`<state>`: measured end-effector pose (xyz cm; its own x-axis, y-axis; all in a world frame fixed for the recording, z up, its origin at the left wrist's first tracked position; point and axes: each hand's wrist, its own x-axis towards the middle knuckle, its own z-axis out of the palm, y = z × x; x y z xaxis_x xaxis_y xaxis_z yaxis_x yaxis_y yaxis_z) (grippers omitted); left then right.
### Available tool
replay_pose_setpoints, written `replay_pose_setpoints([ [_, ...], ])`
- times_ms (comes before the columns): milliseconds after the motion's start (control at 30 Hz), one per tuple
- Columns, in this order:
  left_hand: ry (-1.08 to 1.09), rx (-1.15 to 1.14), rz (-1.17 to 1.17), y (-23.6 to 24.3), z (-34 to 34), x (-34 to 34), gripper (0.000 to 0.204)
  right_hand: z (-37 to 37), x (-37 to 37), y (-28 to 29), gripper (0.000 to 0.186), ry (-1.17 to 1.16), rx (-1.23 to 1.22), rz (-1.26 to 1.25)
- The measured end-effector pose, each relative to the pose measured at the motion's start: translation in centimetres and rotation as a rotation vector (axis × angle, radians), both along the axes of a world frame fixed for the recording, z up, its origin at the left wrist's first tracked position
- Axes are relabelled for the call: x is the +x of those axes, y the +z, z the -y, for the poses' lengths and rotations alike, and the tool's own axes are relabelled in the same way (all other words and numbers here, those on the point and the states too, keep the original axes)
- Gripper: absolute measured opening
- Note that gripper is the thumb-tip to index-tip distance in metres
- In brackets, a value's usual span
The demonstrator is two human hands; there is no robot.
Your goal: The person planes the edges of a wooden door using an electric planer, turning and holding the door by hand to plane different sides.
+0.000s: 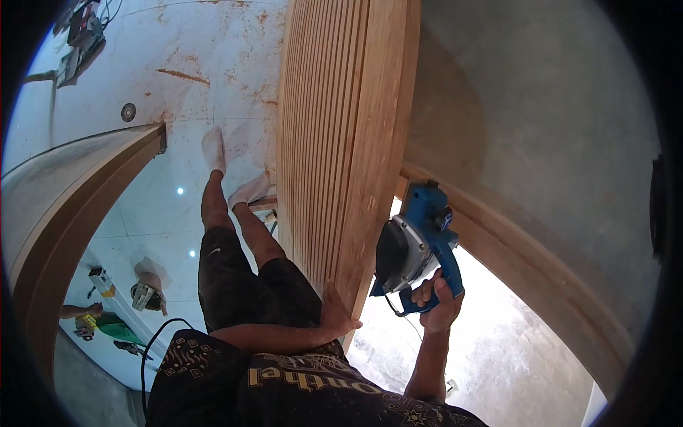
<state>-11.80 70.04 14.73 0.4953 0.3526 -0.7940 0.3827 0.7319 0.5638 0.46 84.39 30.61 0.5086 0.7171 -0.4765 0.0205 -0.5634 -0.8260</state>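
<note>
Two hands: left (339,314) spread against wooden door (324,156), right (442,304) tight around blue power-tool handle (448,265).

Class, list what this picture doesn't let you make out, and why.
All in the head view:
Blue power tool in the right hand: far side, hidden by its own body.
Slatted wooden door: far end, cut off by the upper edge.
Co-worker's hand: owner mostly hidden by the wooden frame.
Black cord: run lost behind the shirt.
Pale thing beside the right forearm: too small.
</note>
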Motion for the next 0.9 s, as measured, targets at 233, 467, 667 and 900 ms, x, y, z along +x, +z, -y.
replay_pose_setpoints([
  [233,-0.117,-0.014,0.119,-1.6,4.0,0.7,0.132,4.2,0.9,-0.9,0.018,0.059,-0.02,0.023],
  [467,-0.148,0.004,0.155,-3.4,5.1,1.0,0.137,3.0,-0.1,-2.2,0.018,0.065,0.002,-0.011],
  [667,-0.178,-0.081,0.205,-4.5,2.4,-0.7,0.136,-1.9,-3.0,-2.9,0.017,0.08,0.015,-0.008],
  [900,-0.179,-0.03,0.139,-3.7,-3.4,-3.4,0.134,-12.2,-6.8,-3.0,0.018,0.067,0.026,0.021],
])
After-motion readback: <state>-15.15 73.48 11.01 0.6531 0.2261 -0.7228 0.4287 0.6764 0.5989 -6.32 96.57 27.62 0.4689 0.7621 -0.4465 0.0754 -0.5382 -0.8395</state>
